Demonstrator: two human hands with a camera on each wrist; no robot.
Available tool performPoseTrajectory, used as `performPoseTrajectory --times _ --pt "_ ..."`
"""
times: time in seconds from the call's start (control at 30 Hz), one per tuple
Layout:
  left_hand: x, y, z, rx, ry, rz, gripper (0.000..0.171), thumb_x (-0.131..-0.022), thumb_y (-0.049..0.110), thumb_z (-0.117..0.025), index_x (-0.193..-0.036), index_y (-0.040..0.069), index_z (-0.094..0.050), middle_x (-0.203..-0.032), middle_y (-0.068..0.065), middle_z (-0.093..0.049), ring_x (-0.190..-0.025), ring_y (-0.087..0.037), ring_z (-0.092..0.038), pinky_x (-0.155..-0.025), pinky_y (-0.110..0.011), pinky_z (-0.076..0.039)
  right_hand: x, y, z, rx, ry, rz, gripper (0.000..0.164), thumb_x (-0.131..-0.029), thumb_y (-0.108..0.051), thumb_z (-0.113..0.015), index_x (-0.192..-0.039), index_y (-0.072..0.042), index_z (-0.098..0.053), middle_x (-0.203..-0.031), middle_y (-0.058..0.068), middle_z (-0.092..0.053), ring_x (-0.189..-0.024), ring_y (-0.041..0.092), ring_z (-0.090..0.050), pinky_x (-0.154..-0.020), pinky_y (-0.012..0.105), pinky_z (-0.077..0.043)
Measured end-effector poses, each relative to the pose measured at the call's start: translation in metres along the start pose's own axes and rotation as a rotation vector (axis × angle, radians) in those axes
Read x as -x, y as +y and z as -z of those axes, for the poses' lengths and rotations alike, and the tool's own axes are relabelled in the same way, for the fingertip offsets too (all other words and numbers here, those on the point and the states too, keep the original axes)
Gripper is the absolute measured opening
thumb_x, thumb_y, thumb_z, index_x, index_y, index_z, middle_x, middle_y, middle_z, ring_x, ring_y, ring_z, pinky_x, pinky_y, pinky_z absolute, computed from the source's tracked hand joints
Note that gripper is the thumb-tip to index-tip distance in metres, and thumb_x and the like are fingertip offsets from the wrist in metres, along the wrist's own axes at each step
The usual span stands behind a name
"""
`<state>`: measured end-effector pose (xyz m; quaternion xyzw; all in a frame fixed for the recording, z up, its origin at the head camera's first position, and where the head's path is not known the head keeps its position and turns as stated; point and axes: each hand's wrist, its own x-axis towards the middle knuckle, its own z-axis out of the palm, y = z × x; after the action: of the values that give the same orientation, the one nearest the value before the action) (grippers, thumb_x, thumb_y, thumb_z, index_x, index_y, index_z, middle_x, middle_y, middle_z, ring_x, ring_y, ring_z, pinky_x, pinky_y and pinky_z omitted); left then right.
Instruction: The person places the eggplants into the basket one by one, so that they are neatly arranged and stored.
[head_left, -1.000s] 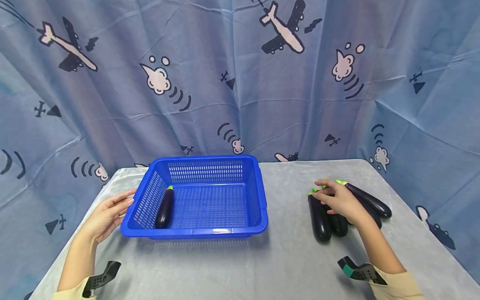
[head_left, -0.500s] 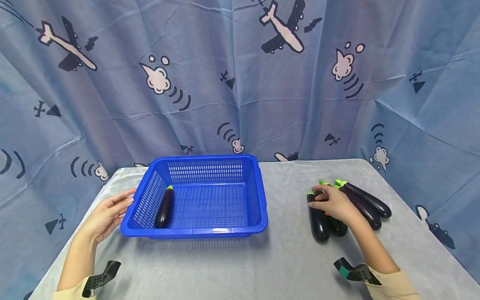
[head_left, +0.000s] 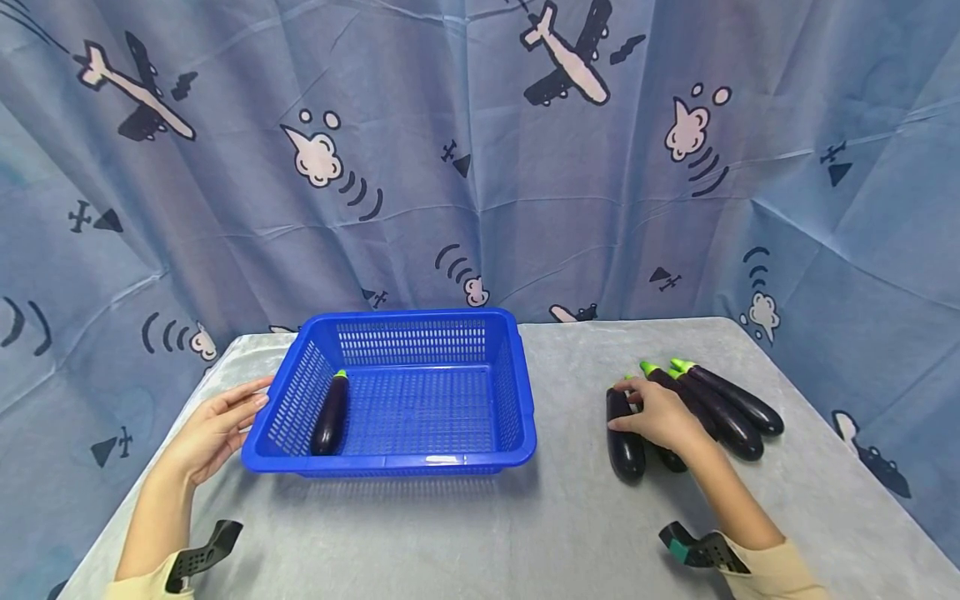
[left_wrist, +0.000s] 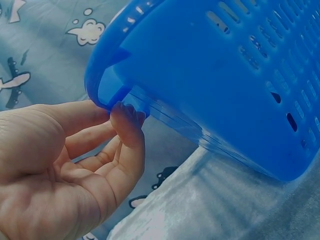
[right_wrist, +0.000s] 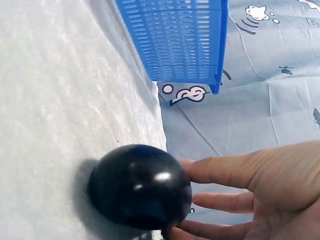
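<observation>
A blue plastic basket [head_left: 390,462] stands left of centre, one eggplant [head_left: 330,419] lying along its left inner side. At the basket's left rim my left hand [head_left: 208,433] grips the edge, thumb and curled fingertips meeting it in the left wrist view, where the basket wall [left_wrist: 200,75] shows large. On the right, my right hand [head_left: 662,414] holds the nearest dark eggplant [head_left: 627,457] between thumb and fingers. Its rounded glossy end [right_wrist: 140,187] faces the right wrist camera. Another eggplant [head_left: 670,457] lies partly hidden under that hand.
Several more eggplants [head_left: 723,417] with green stem ends lie side by side to the right of my right hand. A pale cloth covers the table [head_left: 420,542]. Behind it hangs a blue patterned curtain [head_left: 405,167].
My right hand has moved left from the group and come round the leftmost eggplant, which has shifted slightly left. The left hand and the basket stay in place.
</observation>
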<state>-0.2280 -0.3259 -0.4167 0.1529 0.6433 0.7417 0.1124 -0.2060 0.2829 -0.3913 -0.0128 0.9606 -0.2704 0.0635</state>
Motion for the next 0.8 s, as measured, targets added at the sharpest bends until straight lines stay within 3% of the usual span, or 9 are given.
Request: performPoseTrajectory --times 0.23,0.47,0.8 --pt "0.0002 0.0004 -0.0004 0.006 0.001 0.000 0.045 -0.113 0.002 -0.041 -0.127 0.032 -0.070 -0.122 0.008 -0.074 -0.105 -0.010 -0.074 -0.084 -0.029 -0.064 -0.0034 0.0020 -0.0072 0.002 -0.026 0.024 0.060 -0.092 -0.024 -0.080 -0.137 0.010 -0.058 -0.123 0.038 -0.064 -0.113 0.051 -0.064 -0.088 0.059 -0.057" --pt "-0.0007 0.0013 -0.0006 -0.003 0.016 0.009 0.044 -0.113 0.003 -0.042 -0.127 0.033 -0.070 -0.121 0.009 -0.074 -0.105 -0.010 -0.074 -0.084 -0.029 -0.064 -0.0030 0.0023 -0.0071 -0.117 -0.078 -0.044 0.063 -0.095 -0.021 -0.078 -0.144 0.009 -0.052 -0.125 0.039 -0.061 -0.089 0.033 -0.069 -0.065 0.041 -0.061" --pt "0.0001 0.0018 -0.0006 -0.001 0.020 0.020 0.044 -0.113 0.003 -0.042 -0.126 0.034 -0.071 -0.121 0.009 -0.075 -0.104 -0.010 -0.074 -0.084 -0.028 -0.064 -0.0020 0.0039 -0.0085 -0.211 -0.079 -0.029 0.063 -0.096 -0.019 -0.077 -0.147 0.008 -0.050 -0.130 0.041 -0.059 -0.099 0.040 -0.070 -0.066 0.043 -0.063"
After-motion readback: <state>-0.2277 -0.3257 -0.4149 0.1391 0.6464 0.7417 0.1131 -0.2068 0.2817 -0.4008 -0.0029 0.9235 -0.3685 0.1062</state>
